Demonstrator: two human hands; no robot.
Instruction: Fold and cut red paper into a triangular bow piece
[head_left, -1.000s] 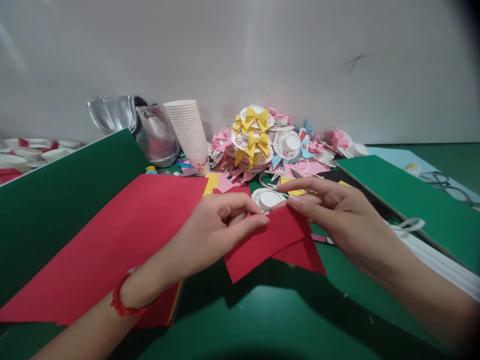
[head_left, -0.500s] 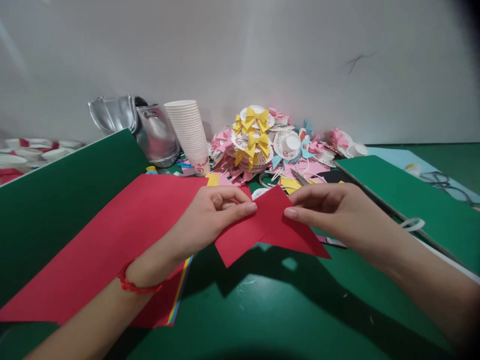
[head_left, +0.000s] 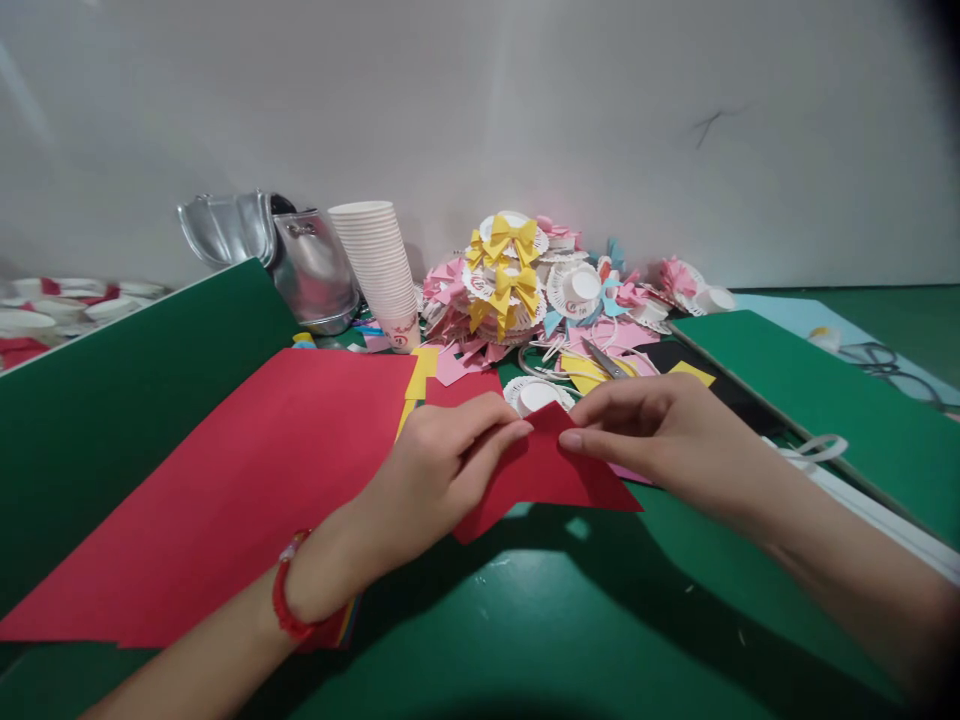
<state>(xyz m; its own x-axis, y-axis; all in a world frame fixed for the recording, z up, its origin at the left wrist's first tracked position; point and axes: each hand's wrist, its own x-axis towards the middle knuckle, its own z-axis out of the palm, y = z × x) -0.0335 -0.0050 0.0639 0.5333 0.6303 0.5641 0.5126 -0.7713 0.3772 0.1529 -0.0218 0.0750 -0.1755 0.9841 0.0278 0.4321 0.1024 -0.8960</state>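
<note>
Between my two hands is a folded piece of red paper (head_left: 551, 470), held just above the green table. My left hand (head_left: 450, 465), with a red bracelet at the wrist, pinches its upper left edge and covers much of that side. The thumb and index finger of my right hand (head_left: 652, 425) grip its upper right edge. Two pointed flaps hang from the paper, lower left and lower right. Just behind it lies a small white paper-cup hat on a doily (head_left: 536, 395). Scissors (head_left: 604, 358) lie behind my right hand.
Large red sheets (head_left: 247, 500) lie at left beside a raised green board (head_left: 135, 400). Behind stand a silver bag (head_left: 315, 270), stacked paper cups (head_left: 375, 270) and a pile of bow-trimmed paper hats (head_left: 517, 270). Another green board (head_left: 825, 410) lies at right.
My left hand has moved right and turned over more of the red paper. The paper has come down slightly, and more of the white cup hat shows behind it.
</note>
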